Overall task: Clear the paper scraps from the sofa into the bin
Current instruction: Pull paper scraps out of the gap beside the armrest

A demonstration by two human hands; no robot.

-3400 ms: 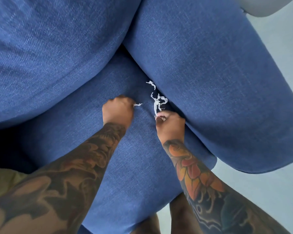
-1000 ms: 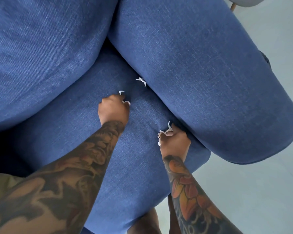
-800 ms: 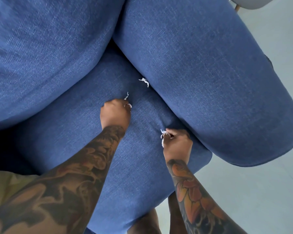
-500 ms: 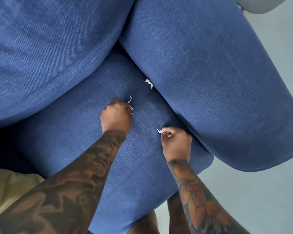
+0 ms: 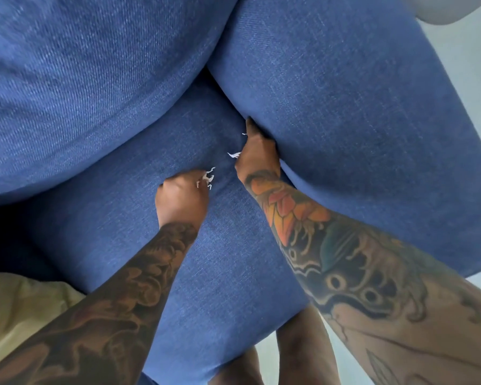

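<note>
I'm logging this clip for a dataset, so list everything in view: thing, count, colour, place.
blue fabric sofa: one, blue; seat, back cushion and armrest fill the frame.
white paper scraps: a few, white; a bunch in the left hand, bits at the right hand, a speck at its fingertip.
pale grey floor: right and bottom.
pale grey object: one, top right corner, unidentifiable.
olive-yellow cloth: bottom left.
left hand: grips scraps on the seat.
right hand: holds scraps, finger in the armrest crease.
</note>
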